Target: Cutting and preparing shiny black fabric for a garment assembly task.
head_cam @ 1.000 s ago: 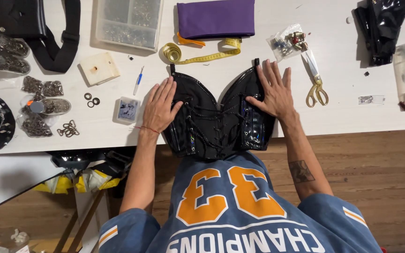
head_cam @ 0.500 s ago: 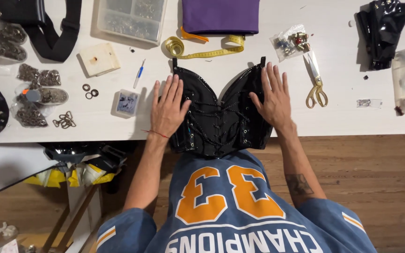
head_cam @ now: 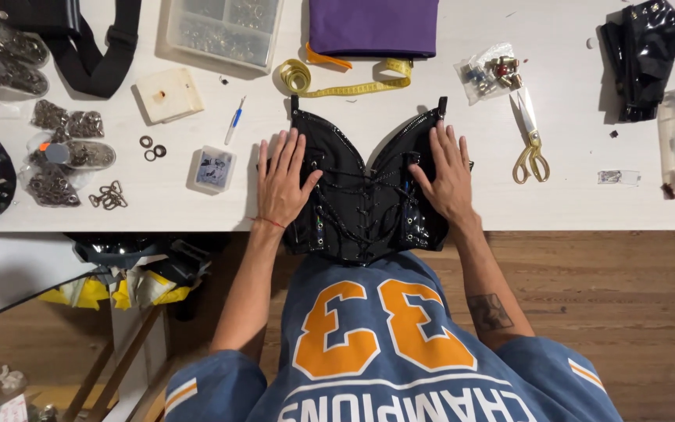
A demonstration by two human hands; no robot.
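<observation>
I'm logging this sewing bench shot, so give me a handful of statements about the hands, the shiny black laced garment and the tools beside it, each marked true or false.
1. Both hands lie flat on the shiny black laced corset. True: the left hand presses its left panel, the right hand its right panel.
2. The gold-handled scissors are held in the right hand. False: they lie on the white table, right of that hand.
3. The yellow tape measure lies beyond the corset's top edge. True.
4. The corset lies wholly on the table. False: its lower edge hangs over the near edge.
5. The folded purple fabric covers the corset. False: it lies apart, farther back.
</observation>
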